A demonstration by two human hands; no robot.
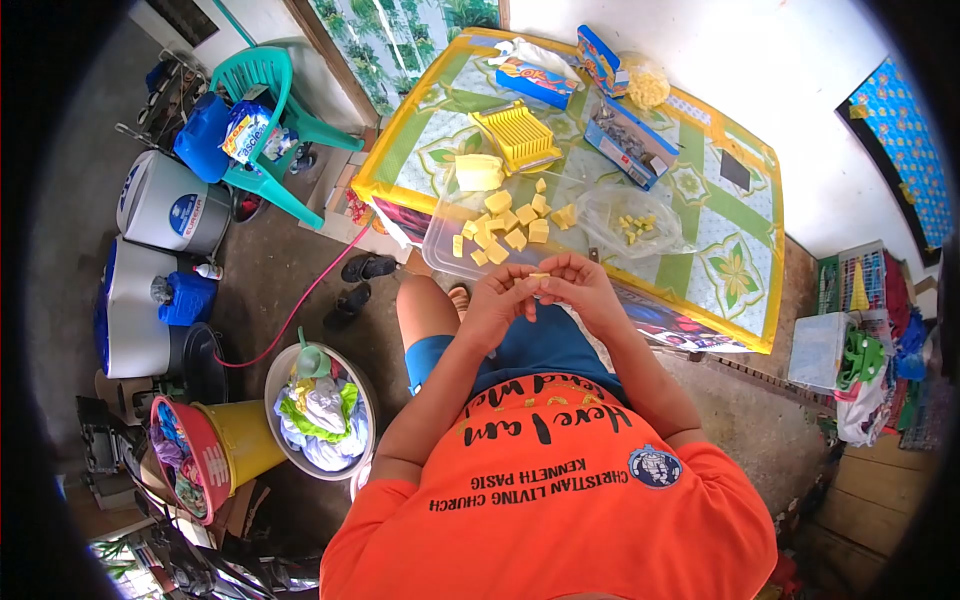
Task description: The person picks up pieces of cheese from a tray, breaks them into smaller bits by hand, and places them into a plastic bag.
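Observation:
My left hand (498,303) and my right hand (585,292) meet at the table's near edge, fingertips pinched together on a small yellow cube (539,277) that looks like cheese. Just beyond them, several larger yellow cubes (515,238) lie scattered on a see-through plastic tray (440,240). A pale yellow block (479,172) rests at the tray's far left. To the right sits a see-through plastic bag (663,222) with small yellow pieces (636,229) in it. Fingers partly hide the cube in my hands.
Behind the tray are a yellow slotted plastic rack (520,138), a blue box of small packets (630,143), another blue box (537,82) and a bag of pale yellow pieces (648,86). A dark flat object (735,171) lies right. Laundry tub (368,440) and green chair (262,140) stand left.

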